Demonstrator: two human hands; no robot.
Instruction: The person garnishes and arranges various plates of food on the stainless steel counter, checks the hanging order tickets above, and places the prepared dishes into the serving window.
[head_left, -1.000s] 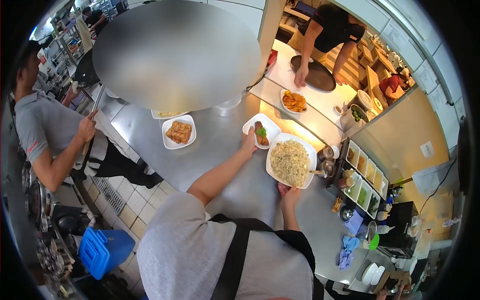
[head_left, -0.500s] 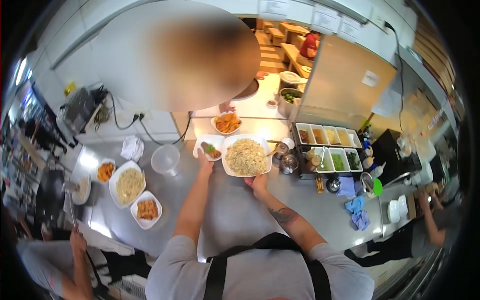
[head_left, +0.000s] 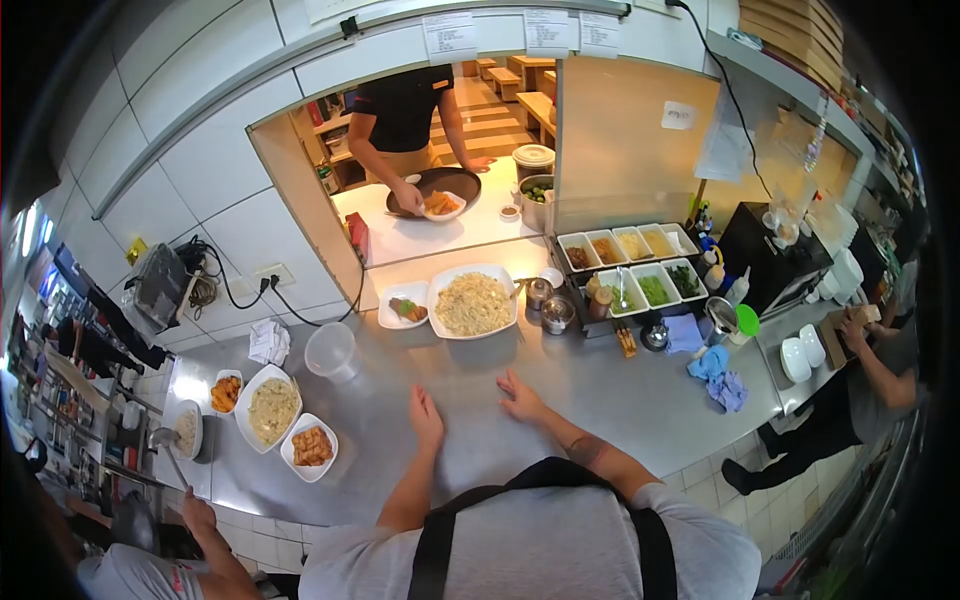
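My left hand (head_left: pixel 426 415) and my right hand (head_left: pixel 521 397) are over the steel counter, both empty with fingers stretched out. Beyond them stands a large white bowl (head_left: pixel 468 334) heaped with what looks like fried rice (head_left: pixel 474 302). Touching or very close to its left side is a small white dish (head_left: pixel 385 318) with brown food and a green garnish. Neither hand touches these dishes. Through the serving window, another person's hand (head_left: pixel 409 197) holds a small bowl of orange food (head_left: pixel 440 203) at a dark round tray (head_left: pixel 462 182).
On the left stand a clear plastic tub (head_left: pixel 331 351), a rice bowl (head_left: pixel 271 407), and two smaller dishes of fried food. Topping containers (head_left: pixel 625 291) and blue cloths (head_left: pixel 718 378) lie right. A co-worker with a ladle (head_left: pixel 172 447) is at lower left; another person stands right.
My hands have let go of the small dish and large bowl and drawn back toward me. Across the window, the bowl of orange food has moved from the ledge to the dark tray.
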